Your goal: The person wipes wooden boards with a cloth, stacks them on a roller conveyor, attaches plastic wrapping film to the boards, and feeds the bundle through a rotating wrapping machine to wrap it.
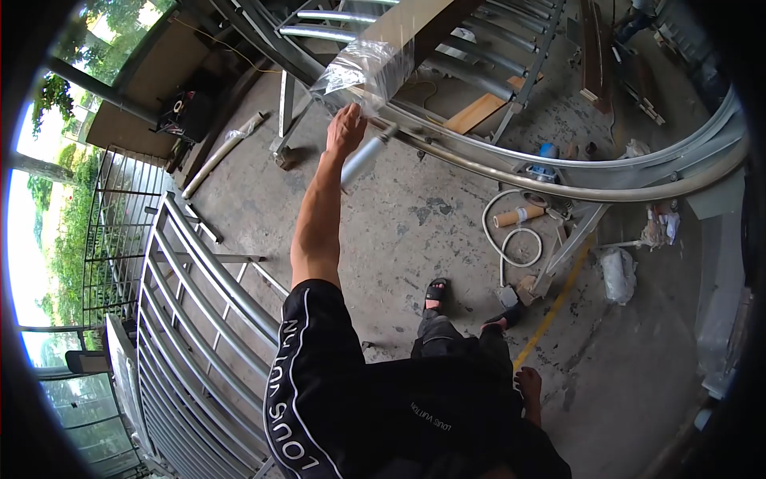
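Observation:
My left hand (347, 130) reaches far forward, fingers closed on clear plastic film (359, 68). The film wraps the near end of a long brown beam (427, 36), which lies across a metal rack. Just right of my left wrist, a pale roll (364, 163) slants downward; it looks like a roll of stretch film. Whether my hand touches this roll, I cannot tell. Low at my right side hangs my right hand (528, 383), its fingers loosely bent and slightly apart, with nothing visible in them.
A curved metal rail (558, 174) sweeps across the right. Slatted metal railing (203, 319) stands at left. On the concrete floor lie a coiled white hose (519, 262), a cardboard tube (519, 216) and a plastic-wrapped bundle (617, 275). Another person (638, 17) is at the far right.

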{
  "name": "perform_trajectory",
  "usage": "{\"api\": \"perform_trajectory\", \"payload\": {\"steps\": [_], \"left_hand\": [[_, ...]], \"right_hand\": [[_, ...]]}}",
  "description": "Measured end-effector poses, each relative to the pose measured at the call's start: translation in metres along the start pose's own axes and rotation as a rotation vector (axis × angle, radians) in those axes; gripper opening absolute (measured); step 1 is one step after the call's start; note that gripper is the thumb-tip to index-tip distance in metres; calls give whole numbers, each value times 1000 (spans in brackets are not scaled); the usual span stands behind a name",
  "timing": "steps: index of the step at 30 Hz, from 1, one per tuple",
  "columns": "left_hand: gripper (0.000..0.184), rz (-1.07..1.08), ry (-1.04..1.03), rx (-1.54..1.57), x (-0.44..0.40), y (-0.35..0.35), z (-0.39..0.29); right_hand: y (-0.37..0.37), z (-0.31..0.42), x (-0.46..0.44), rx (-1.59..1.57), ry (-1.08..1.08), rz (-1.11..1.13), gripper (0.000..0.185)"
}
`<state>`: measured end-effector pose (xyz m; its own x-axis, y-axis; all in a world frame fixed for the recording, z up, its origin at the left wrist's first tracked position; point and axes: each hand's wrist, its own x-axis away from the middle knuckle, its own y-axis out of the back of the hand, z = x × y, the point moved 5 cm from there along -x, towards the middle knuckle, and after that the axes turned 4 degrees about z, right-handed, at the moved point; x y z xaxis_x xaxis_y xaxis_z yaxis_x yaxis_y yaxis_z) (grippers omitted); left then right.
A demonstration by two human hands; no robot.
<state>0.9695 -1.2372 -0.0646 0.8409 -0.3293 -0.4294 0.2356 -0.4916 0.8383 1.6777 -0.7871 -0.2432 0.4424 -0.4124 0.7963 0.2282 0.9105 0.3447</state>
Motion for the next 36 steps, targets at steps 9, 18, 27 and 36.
{"api": "perform_trajectory", "payload": {"steps": [9,18,27,36], "left_hand": [[81,-477,334,665,2,30,-67],[47,-606,625,-64,-22,26,28],[31,-840,594,374,-42,-20,5],[63,-769,547,866,-32,-12,-75]], "right_hand": [[-13,-20,-24,233,180,-17,28],[-10,-15,-7,64,196,37,28],[-1,-15,8,276,254,19,27],[-18,-8,-18,451,313,54,20]]}}
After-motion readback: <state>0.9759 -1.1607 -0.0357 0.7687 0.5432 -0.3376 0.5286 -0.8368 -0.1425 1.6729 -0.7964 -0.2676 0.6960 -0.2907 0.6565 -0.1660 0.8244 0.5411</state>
